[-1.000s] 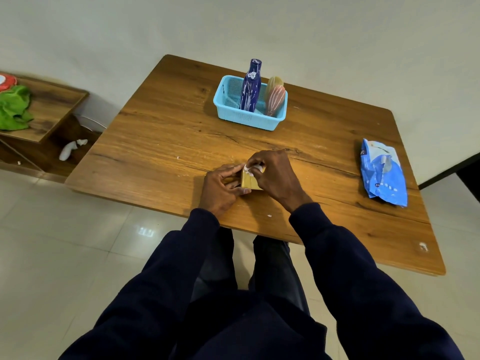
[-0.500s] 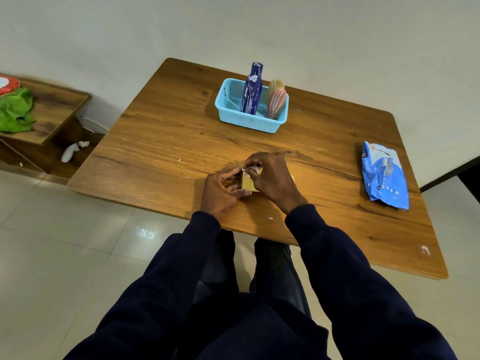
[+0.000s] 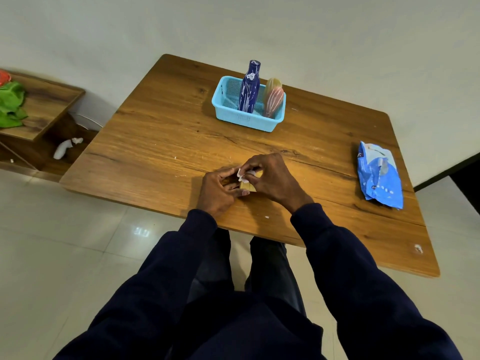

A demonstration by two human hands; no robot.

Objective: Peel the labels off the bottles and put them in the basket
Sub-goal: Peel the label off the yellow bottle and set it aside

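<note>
Right hand (image 3: 275, 181) has tugged the white label (image 3: 242, 173) a bit further off the small yellow bottle (image 3: 246, 187), fingers (image 3: 253, 162) pinching it; left hand (image 3: 217, 190), fingers curled, grips the bottle near the bench's (image 3: 155, 141) front edge.

On the wooden table (image 3: 161, 141): blue basket (image 3: 244, 121); blue packet (image 3: 379, 175).

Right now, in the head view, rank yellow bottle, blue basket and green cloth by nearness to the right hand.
1. yellow bottle, under the right hand, which pinches its label.
2. blue basket, across the table.
3. green cloth, far-left shelf.
</note>
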